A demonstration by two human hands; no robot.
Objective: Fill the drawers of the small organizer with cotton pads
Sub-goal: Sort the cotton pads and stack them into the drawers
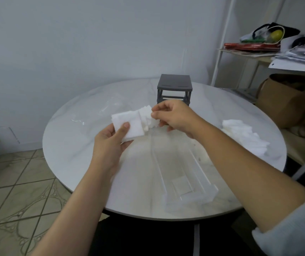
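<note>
Pads [129, 126] were held above the table [77, 145], clear of its edges; left hand [111, 143] pinched the stack, right hand [173, 117] gripped its far end, over the drawer [185, 174].

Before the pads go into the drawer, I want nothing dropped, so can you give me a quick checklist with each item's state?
1. Stack of cotton pads held by both hands: ok, left hand grips one end, right hand pinches the other.
2. Stack squared up: not ok, pads fan out at the right hand.
3. Clear drawer open side up on the table: ok.
4. Drawer free of contents: cannot tell, clear plastic blurs it.
5. Grey organizer frame upright, slots open: ok.
6. Spare pads on the table: ok.
</note>
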